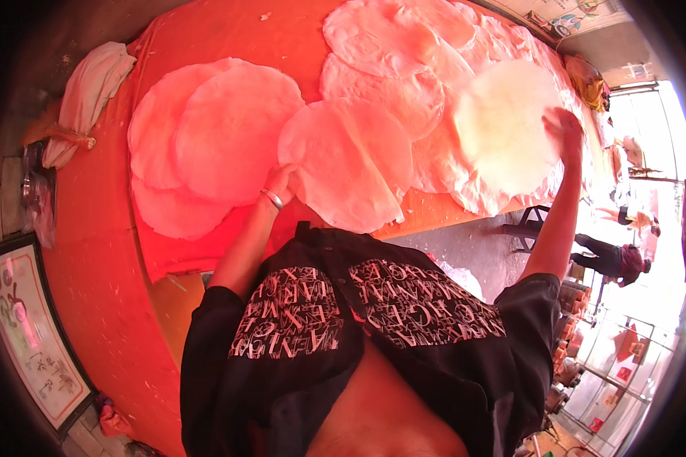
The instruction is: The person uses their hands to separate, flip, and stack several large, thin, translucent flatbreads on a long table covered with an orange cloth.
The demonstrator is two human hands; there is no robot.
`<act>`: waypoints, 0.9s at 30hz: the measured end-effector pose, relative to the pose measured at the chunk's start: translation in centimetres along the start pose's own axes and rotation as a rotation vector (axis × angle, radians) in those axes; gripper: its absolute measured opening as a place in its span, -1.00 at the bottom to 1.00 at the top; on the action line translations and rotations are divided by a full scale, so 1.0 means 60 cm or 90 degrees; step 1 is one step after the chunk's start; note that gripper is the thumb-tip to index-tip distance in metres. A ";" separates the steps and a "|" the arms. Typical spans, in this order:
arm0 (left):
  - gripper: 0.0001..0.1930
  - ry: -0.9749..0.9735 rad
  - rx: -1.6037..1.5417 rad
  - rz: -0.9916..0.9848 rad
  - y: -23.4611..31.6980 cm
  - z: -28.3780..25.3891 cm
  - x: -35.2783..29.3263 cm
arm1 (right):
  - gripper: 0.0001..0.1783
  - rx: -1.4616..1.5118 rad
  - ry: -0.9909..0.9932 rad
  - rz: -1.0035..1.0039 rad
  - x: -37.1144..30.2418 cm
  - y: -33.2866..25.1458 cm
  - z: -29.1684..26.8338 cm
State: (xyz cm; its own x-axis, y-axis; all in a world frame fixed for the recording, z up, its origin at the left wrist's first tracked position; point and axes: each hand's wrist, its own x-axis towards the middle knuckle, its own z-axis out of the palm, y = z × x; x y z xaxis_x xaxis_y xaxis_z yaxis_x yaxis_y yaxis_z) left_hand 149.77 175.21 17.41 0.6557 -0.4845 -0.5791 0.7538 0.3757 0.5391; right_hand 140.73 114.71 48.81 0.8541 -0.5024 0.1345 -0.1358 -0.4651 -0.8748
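My left hand (pixel 280 185), with a bangle at the wrist, is closed on the near left edge of a thin round flatbread sheet (pixel 339 156). That sheet has a fold or overlap line down its right part. Farther right, my right hand (pixel 565 129) grips the right edge of a paler round flatbread sheet (pixel 507 126); its fingers are slightly blurred. This paler sheet lies over or just above a rumpled heap of other sheets. Left of my left hand, several round sheets (pixel 240 129) overlap on the orange-red table cover (pixel 282 38).
More round sheets (pixel 381 38) overlap at the far middle. A bundled pale cloth (pixel 99 91) lies at the table's left edge, near a framed board (pixel 38 327). A dark stool (pixel 526 228) stands beyond the table's near right edge. Another person (pixel 617 259) is at the right.
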 end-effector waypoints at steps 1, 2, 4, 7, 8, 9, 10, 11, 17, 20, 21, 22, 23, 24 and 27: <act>-0.78 0.018 0.010 -0.001 0.005 -0.009 -0.008 | -0.75 0.056 0.044 0.073 -0.017 -0.075 0.061; -0.77 -0.008 -0.008 0.012 0.011 0.006 -0.013 | -0.75 0.047 0.045 0.040 -0.021 -0.084 0.077; -0.74 -0.036 -0.045 0.051 0.034 0.048 -0.051 | -0.77 0.067 -0.036 -0.027 -0.014 -0.033 0.144; -0.70 -0.074 -0.181 0.109 0.076 0.144 -0.114 | -0.78 -0.243 -0.057 -0.307 -0.127 -0.058 0.352; -0.65 -0.117 -0.196 0.103 0.076 0.147 -0.112 | -0.78 -0.134 -0.126 -0.212 -0.178 -0.047 0.412; -0.60 -0.162 -0.211 0.095 0.077 0.146 -0.102 | -0.77 -0.039 -0.198 -0.099 -0.233 -0.041 0.463; -0.59 -0.118 -0.154 0.080 0.077 0.144 -0.097 | -0.76 -0.002 -0.265 -0.029 -0.293 -0.036 0.511; -0.59 -0.075 -0.101 0.062 0.076 0.141 -0.089 | -0.77 -0.135 -0.381 -0.147 -0.349 -0.019 0.542; -0.67 -0.062 0.068 0.197 0.097 0.129 -0.038 | -0.62 -0.148 -0.487 -0.357 -0.398 -0.102 0.583; -0.66 -0.058 0.122 0.259 0.203 0.153 -0.080 | -0.62 -0.142 -0.410 -0.215 -0.339 -0.121 0.550; -0.66 -0.044 0.173 0.255 0.247 0.164 -0.116 | -0.62 -0.144 -0.391 -0.160 -0.320 -0.122 0.536; -0.66 -0.026 0.222 0.252 0.285 0.154 -0.152 | -0.63 -0.147 -0.364 -0.161 -0.305 -0.111 0.526; -0.67 -0.054 0.225 0.328 0.305 0.093 -0.155 | -0.63 -0.140 -0.341 -0.167 -0.295 -0.099 0.526; -0.67 -0.090 0.219 0.399 0.325 0.034 -0.155 | -0.64 -0.150 -0.326 -0.170 -0.291 -0.105 0.523; -0.73 0.019 0.073 0.424 0.363 -0.090 -0.205 | -0.62 -0.175 -0.281 -0.156 -0.274 -0.010 0.533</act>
State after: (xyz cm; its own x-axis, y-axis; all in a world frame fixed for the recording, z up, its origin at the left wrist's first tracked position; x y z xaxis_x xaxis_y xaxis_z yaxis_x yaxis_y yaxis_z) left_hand 158.36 193.64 32.98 0.9809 -0.1561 -0.1160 0.1797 0.4994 0.8475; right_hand 142.84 146.57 32.21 0.9977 -0.0319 0.0593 0.0171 -0.7315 -0.6816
